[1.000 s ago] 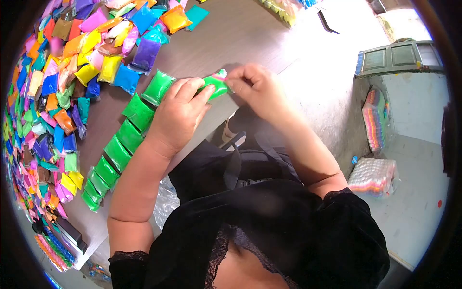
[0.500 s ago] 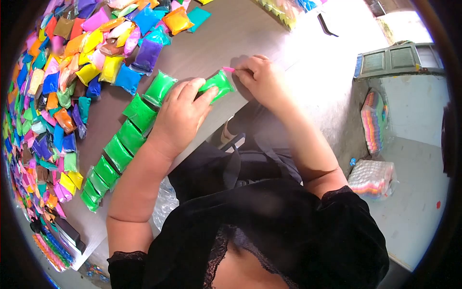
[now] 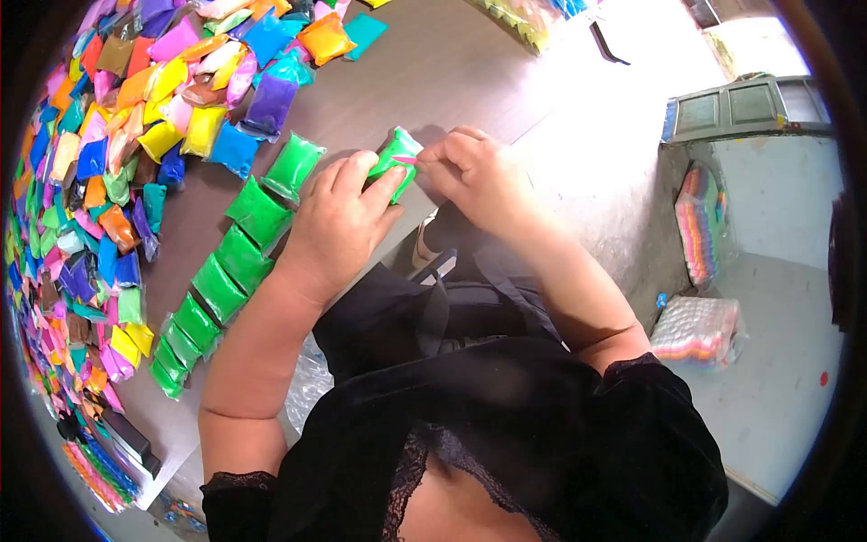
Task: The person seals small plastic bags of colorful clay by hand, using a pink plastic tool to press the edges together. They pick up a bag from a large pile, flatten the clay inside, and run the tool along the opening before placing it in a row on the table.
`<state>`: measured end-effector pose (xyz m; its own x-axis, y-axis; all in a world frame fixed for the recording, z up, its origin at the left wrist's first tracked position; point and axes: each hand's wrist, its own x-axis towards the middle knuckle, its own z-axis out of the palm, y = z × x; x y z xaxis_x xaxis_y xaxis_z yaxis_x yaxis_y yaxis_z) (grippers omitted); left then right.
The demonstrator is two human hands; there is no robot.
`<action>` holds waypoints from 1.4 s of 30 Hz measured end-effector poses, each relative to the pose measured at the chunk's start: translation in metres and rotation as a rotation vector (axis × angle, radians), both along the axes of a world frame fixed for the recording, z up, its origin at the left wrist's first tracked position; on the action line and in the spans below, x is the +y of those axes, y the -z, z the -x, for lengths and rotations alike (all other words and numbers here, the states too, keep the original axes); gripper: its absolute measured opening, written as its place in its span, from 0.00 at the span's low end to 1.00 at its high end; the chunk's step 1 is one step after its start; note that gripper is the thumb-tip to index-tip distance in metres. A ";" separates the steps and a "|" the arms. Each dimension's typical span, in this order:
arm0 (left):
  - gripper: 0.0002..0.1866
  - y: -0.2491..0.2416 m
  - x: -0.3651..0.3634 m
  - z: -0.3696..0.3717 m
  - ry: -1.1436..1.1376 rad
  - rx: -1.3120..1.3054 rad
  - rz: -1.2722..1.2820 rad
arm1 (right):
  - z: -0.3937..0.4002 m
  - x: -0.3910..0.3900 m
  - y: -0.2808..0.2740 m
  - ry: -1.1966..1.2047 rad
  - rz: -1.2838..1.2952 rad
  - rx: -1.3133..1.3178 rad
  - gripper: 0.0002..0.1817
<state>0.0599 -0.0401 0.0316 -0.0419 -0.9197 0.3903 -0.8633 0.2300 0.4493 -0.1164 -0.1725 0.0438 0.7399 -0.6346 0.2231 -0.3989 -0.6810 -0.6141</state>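
The right hand [image 3: 471, 172] has moved closer to the packet [image 3: 403, 144], pinching a pink strip [image 3: 405, 160]. Left hand [image 3: 339, 212]: gripping the packet.

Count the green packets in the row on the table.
7: the first packet beside the left hand, then the second, third, fourth, fifth, sixth and seventh, running toward the picture's lower left. The left hand may hide others.

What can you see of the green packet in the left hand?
The green packet is a plump pouch, bright green inside what looks like clear, shiny film. It slants near the edge of the table, held by the left hand. A thin pink strip in the right hand reaches across its face. Whether it touches the table is hidden.
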 end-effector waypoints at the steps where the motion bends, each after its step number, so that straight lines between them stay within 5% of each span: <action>1: 0.24 0.000 0.001 0.000 -0.012 -0.002 0.001 | -0.003 -0.001 0.009 0.006 -0.001 -0.002 0.06; 3: 0.24 -0.001 0.001 0.001 -0.014 -0.039 -0.050 | -0.006 -0.015 0.025 0.151 0.144 0.080 0.07; 9: 0.21 0.007 0.000 -0.011 0.021 -0.004 0.147 | 0.000 -0.007 -0.012 -0.035 -0.305 0.033 0.20; 12: 0.21 0.005 -0.001 -0.022 -0.154 -0.110 0.198 | -0.005 -0.006 -0.009 -0.170 -0.238 0.082 0.22; 14: 0.21 0.009 -0.004 -0.026 -0.536 -0.427 0.151 | -0.007 -0.005 -0.002 -0.141 -0.030 0.173 0.21; 18: 0.21 0.012 -0.001 -0.021 -0.503 -0.298 -0.113 | -0.022 -0.031 0.014 0.097 0.122 0.273 0.18; 23: 0.23 0.010 -0.004 -0.018 0.111 -0.244 0.127 | -0.037 -0.076 0.014 0.271 0.184 0.144 0.20; 31: 0.21 0.001 -0.002 -0.011 -0.140 -0.066 0.106 | -0.020 -0.025 0.025 0.207 -0.544 -0.292 0.11; 32: 0.21 -0.001 -0.001 -0.007 -0.122 -0.148 0.054 | -0.015 -0.014 0.018 0.173 -0.293 -0.206 0.11; 38: 0.24 -0.006 0.004 -0.008 -0.253 -0.113 -0.178 | -0.017 -0.014 0.024 0.192 -0.231 -0.173 0.12; 42: 0.25 -0.008 0.001 -0.010 -0.260 0.065 0.055 | -0.018 -0.020 0.027 0.195 -0.333 -0.182 0.12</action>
